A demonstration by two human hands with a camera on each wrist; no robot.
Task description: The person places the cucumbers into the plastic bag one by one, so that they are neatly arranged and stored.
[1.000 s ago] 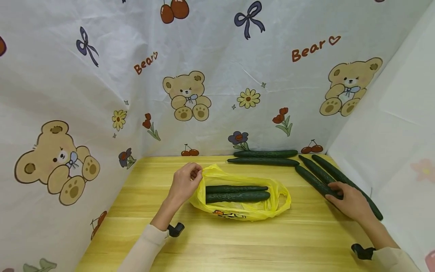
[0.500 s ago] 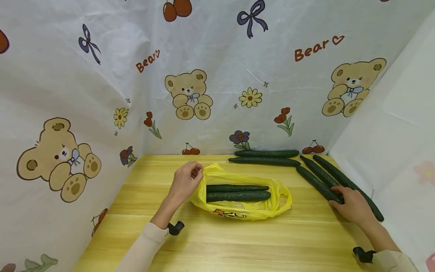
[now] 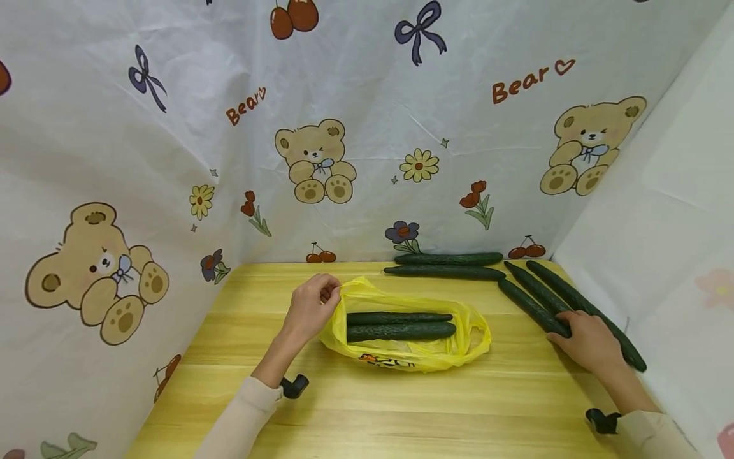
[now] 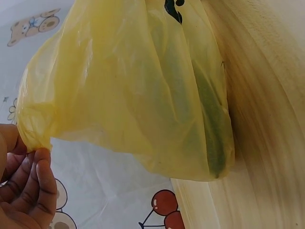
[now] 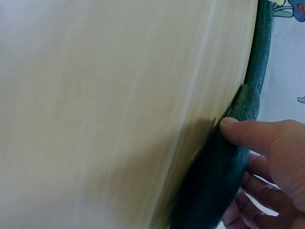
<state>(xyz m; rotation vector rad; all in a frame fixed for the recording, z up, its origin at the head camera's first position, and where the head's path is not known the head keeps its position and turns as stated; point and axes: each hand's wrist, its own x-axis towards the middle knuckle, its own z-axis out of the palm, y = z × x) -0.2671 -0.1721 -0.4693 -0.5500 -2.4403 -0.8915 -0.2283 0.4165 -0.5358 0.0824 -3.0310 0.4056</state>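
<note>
Fingers of the left hand (image 3: 311,309) are pinching the bag (image 3: 432,362) at its left rim; the thin film is looking light, soft and tearable, so bunched plastic is probably giving the safer hold. Two cucumbers (image 3: 401,331) are lying inside. Two more (image 3: 447,273) are resting along the surface's (image 3: 401,414) back edge. Farther right, the right hand (image 3: 590,341) is gripping one cucumber (image 3: 526,304) near its close end; it is looking firm, slightly slippery, its middle likely balancing better. Two others (image 3: 534,285) are lying rightward.

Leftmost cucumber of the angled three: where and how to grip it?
Probably around the middle of that cucumber, from above, thumb on its left: it's long, slim and lying flat, with table along its left and a neighbour close on its right.
</note>
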